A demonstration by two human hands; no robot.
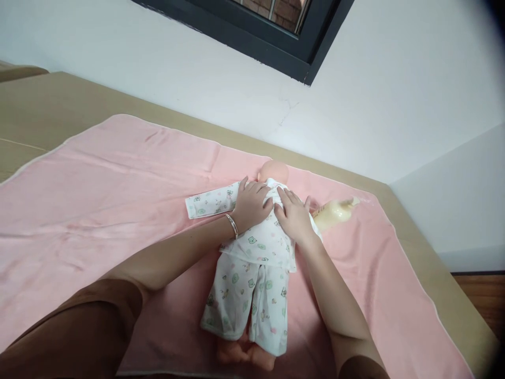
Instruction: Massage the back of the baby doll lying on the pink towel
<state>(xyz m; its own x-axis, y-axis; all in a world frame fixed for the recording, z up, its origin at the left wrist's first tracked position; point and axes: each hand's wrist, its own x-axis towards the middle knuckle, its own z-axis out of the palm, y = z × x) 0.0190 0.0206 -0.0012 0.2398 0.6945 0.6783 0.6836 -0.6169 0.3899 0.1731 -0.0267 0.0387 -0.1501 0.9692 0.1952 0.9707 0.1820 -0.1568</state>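
A baby doll lies on its back on a pink blanket (118, 179), its head (273, 171) toward the wall. It wears a white printed shirt (262, 242) and matching trousers (248, 300). My left hand (250, 202), with a bracelet on the wrist, lies flat on the shirt at the doll's chest and shoulder, fingers slightly bent. My right hand (294, 215) rests flat on the other side of the chest, fingers stretched toward the collar. The two hands nearly touch. One printed sleeve (211, 202) lies flat to the left. The doll's bare arm (335, 211) sticks out to the right.
The blanket covers most of a beige tabletop (430, 263) that stands against a white wall. A dark window frame (276, 42) is above. The doll's bare feet (246, 357) point toward me. Wooden floor (485, 295) shows at the right.
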